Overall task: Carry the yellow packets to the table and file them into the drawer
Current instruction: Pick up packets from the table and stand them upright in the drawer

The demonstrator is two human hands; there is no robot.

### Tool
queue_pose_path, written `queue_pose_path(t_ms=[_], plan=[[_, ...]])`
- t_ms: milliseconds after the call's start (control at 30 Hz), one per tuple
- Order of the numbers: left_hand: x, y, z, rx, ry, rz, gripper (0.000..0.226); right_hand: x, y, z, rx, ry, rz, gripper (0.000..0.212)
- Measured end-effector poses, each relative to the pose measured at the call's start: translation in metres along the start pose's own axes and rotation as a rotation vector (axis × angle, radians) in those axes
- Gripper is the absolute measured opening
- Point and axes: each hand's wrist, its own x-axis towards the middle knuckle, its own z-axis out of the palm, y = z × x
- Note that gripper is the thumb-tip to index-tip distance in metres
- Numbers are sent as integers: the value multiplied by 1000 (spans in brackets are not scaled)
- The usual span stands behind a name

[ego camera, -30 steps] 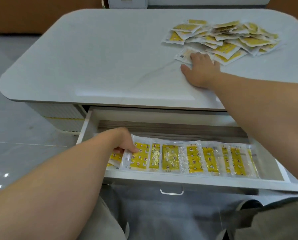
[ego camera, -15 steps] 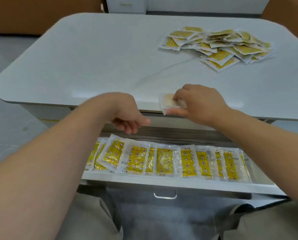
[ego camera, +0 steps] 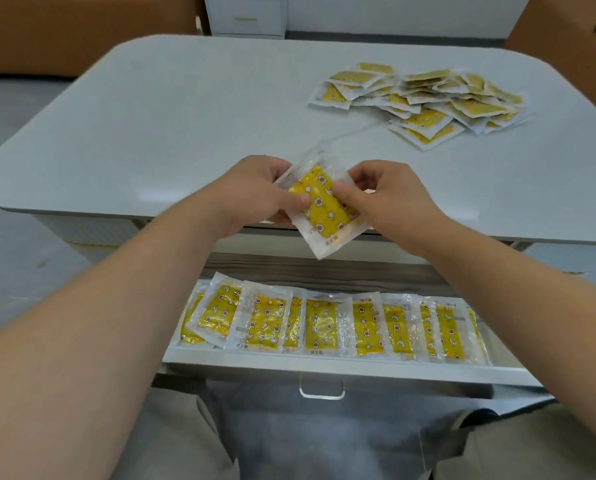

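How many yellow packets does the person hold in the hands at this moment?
1. The yellow packet is pinched between the left hand and the right hand, over the table front edge; another may hide behind it.

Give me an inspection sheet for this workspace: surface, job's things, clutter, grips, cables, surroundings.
Surface: grey table with rounded corners; its drawer is pulled open below the near edge.
Job's things: one yellow packet held up over the table's near edge; a loose pile of packets on the table's far right; an overlapping row of packets across the drawer.
Clutter: nothing seen.
Grips: left grip pinches the held packet's left side; right grip pinches its right side.
Cables: nothing seen.
Surroundings: white cabinet beyond the table; brown furniture at the far left; pale floor.
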Motion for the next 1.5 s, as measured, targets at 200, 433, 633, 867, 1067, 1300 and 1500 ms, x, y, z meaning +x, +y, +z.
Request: queue_pose_path(t_ms=[200, 433, 633, 867, 1067, 1300, 1500], plan=[[-2, -19, 12, 604, -324, -146, 14, 48, 38, -32, -583, 181, -70, 40], [14, -92, 42, 946, -493, -343, 26, 118, 87, -65, -841, 127, 270, 70], [19, -102, 46, 1208, -416, -364, 53, 136, 104, -65, -834, 25, 319, 84], [13, -43, 51, 967, -486, -301, 48, 88, 85, -62, -917, -54, 183, 70], [0, -3, 47, 280, -300, -288, 38, -2, 58, -35, -988, -103, -78, 78], [9, -3, 38, 445, 245, -40, 31, -27, 58, -15, -987, -117, -385, 62], [27, -20, 42, 590, 363, 66, 49, -25, 63, -14, -861, -96, -501, 38]])
